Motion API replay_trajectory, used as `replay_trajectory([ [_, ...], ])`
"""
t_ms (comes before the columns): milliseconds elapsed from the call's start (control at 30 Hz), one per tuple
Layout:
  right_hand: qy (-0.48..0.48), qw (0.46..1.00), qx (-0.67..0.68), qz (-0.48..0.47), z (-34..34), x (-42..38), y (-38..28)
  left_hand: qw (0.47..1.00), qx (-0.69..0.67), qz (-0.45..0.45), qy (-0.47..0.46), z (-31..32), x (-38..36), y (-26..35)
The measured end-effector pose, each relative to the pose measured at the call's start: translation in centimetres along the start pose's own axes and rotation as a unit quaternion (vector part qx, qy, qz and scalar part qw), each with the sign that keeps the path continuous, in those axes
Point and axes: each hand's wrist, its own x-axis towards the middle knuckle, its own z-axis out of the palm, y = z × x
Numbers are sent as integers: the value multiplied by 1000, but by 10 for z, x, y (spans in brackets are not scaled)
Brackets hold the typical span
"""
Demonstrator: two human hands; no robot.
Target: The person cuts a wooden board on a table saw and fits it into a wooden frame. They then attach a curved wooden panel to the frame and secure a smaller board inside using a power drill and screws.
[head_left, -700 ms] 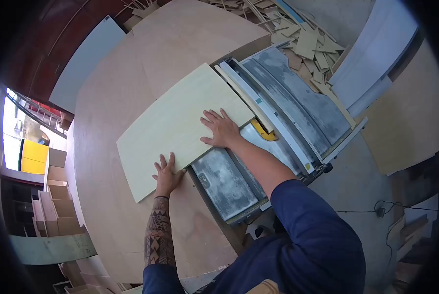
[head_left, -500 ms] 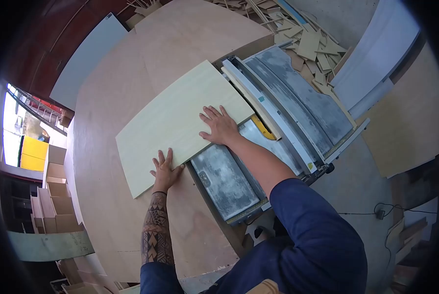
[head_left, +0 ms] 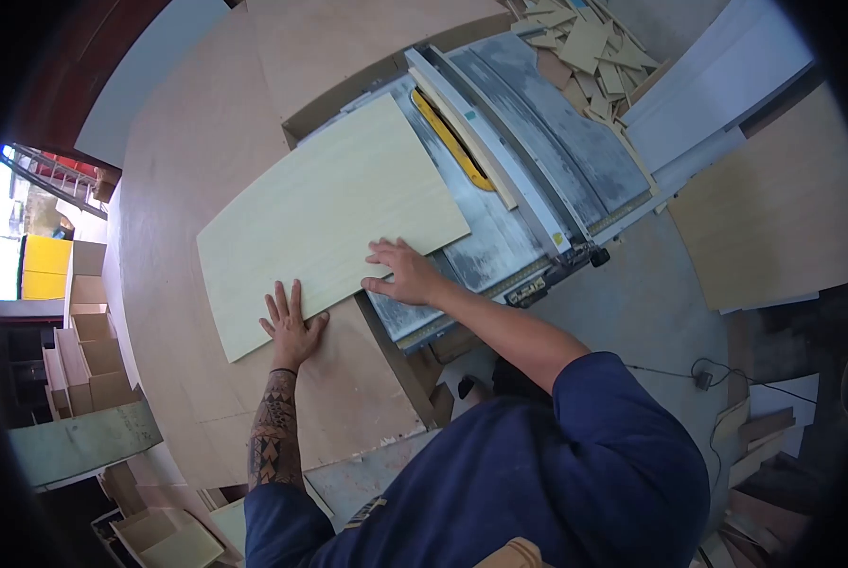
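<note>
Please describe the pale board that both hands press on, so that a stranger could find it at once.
Start at the grey table saw with its yellow blade guard. The pale board lies flat beside that guard, partly on the saw top and partly on the brown plywood table, with the left hand and right hand at its near edge. It is lighter and yellower than the sheets around it.

A heap of wood offcuts (head_left: 590, 43) lies at one o'clock, with white boards (head_left: 717, 90) leaning just beside it at two. A brown plywood sheet (head_left: 774, 227) rests on the floor at three o'clock. Open wooden boxes (head_left: 79, 355) stand stacked at nine, and a black cable (head_left: 717, 383) trails at four.
</note>
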Motion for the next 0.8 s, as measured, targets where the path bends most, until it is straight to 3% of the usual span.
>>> replay_trajectory([
  [33,-46,979,182,84,-14,-42,-33,1000,-5,14,12,5,-17,-8],
  [67,-84,918,353,161,-31,-85,-63,999,-12,26,32,9,-31,-15],
  [133,-179,920,317,142,-26,-179,-63,999,-11,28,23,16,-60,-26],
  [200,-224,913,249,232,-25,-234,-43,999,8,42,21,22,-79,-36],
  [267,-147,893,176,388,16,-271,18,999,8,41,12,21,-87,-39],
  [333,-115,874,109,459,65,-290,96,999,8,40,16,18,-83,-37],
  [367,-115,878,113,451,75,-282,116,999,4,35,-2,16,-83,-36],
  [433,-40,733,340,588,89,-251,150,999,-10,22,-22,13,-81,-33],
  [467,-48,739,344,578,106,-246,172,1000,-5,12,-12,9,-81,-27],
  [533,96,728,496,464,140,-237,209,999,-32,-10,-15,8,-89,-9],
  [567,129,596,589,530,128,-225,194,999,-29,-21,-9,10,-99,5],
  [600,119,598,590,529,122,-225,182,986,-155,-20,61,16,-112,24],
  [633,102,616,560,545,116,-234,170,951,-279,-16,130,24,-125,44],
  [700,40,655,499,566,104,-249,156,841,-522,-109,92,47,-145,86],
  [767,-64,688,417,590,94,-273,141,608,-766,-206,-30,50,-158,126],
  [800,-117,702,363,601,89,-285,134,595,-776,-207,-15,54,-157,141],
])
